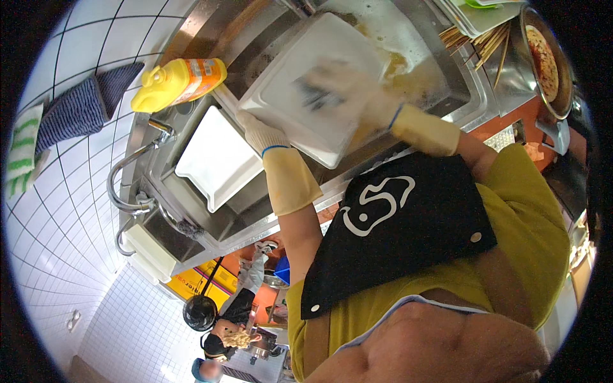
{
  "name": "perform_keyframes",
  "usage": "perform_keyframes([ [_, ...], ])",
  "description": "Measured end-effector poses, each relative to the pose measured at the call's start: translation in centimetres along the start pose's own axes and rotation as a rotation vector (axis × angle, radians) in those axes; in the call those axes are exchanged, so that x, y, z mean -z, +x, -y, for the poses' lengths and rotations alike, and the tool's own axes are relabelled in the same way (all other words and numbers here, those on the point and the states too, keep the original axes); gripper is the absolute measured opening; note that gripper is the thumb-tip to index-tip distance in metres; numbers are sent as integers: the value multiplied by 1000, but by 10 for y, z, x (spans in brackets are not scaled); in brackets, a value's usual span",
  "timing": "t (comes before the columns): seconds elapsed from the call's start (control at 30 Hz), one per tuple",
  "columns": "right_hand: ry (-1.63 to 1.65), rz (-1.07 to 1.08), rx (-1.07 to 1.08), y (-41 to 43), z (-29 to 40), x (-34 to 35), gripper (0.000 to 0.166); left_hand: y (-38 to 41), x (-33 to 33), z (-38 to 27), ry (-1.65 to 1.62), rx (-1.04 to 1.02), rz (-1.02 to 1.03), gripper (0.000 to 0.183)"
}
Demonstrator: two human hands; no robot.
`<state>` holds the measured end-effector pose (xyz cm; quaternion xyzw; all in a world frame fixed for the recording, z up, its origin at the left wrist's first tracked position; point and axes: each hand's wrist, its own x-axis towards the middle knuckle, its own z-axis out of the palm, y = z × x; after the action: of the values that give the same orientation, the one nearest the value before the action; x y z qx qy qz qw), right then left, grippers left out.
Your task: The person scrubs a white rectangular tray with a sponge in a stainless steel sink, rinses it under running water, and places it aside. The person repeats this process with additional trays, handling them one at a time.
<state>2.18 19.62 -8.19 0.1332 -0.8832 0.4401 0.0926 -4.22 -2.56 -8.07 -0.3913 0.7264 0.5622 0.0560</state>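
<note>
My left hand (261, 134), in a pale glove with a yellowish cuff, grips the near left edge of a white plastic tray (282, 95). The tray lies tilted over a steel sink basin with its broad flat face up. My right hand (340, 84), gloved alike and blurred by motion, presses a dark scrubber (318, 93) on that face. The scrubber's exact kind cannot be told. Cloudy water with foam and yellowish bits (400, 38) shows in the basin beyond the tray. A second white tray (220, 153) rests in the adjoining basin on the left.
A yellow detergent bottle (179, 84) lies by a curved steel faucet (115, 179). Wooden skewers (493, 43), stacked trays (479, 19) and a metal pan with food (543, 62) are at the upper right. Towels (76, 110) hang on the tiled wall. Other people (230, 330) are at the lower left.
</note>
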Motion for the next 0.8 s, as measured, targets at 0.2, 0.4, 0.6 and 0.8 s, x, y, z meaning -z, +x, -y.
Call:
perform_keyframes([
  [0.2, -81, 193, 117, 45, 26, -40, 54, 4, 6, 24, -448, -5, 243, 74],
  [0.4, -492, 205, -211, 59, -114, -56, 57, -30, 4, 13, -189, 194, -118, 82],
  [0.6, -126, 59, -616, 30, -220, -40, 62, -29, 2, 18, -202, 128, -59, 84],
  [0.8, 38, 211, -915, -25, -192, -4, 67, -23, 15, 24, -175, 48, -9, 77],
])
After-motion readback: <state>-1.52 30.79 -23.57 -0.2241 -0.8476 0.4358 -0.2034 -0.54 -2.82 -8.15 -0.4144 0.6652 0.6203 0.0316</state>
